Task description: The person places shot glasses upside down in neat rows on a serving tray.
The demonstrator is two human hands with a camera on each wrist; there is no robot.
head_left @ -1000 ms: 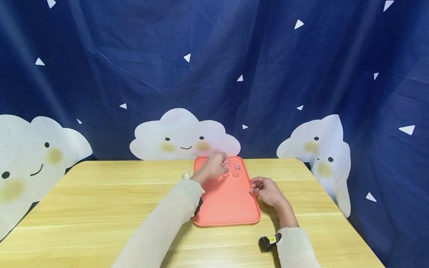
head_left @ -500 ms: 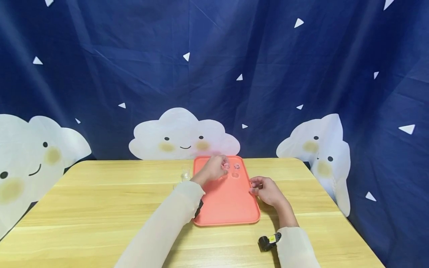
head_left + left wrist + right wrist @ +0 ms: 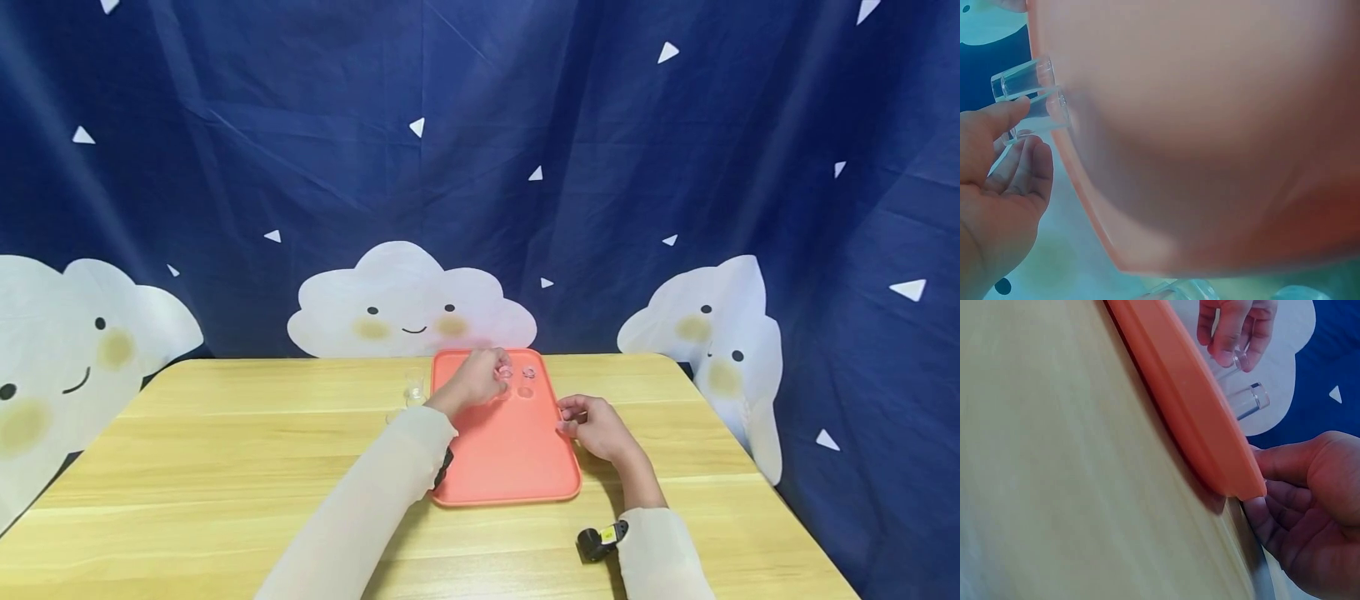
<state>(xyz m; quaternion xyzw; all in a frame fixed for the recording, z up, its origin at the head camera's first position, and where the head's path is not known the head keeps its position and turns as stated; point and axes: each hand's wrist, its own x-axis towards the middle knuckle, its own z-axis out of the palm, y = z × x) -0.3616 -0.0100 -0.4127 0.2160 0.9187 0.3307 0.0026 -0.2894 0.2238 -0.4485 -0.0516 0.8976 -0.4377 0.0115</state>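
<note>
Near the far end of a coral-pink tray [image 3: 510, 467], my left hand [image 3: 476, 377] pinches a small clear shot glass [image 3: 1038, 112] between thumb and fingers. Right beside that glass, another clear shot glass [image 3: 1022, 78] stands on the tray. In the head view this second glass is to the right of my left hand. My right hand [image 3: 596, 425] holds the tray's right edge, thumb at the rim and fingers lower down, as the right wrist view shows. The left hand hides part of the tray's far left area.
The tray lies on a light wood table [image 3: 225, 467]. Just left of the tray are more clear glasses [image 3: 415, 390], partly hidden by the left forearm. A dark blue curtain [image 3: 480, 167] with white clouds hangs behind the table's far edge.
My left hand has lowered its glass slightly to the tray, beside the other glass, and then stays still. My right hand keeps its place at the tray's edge.
</note>
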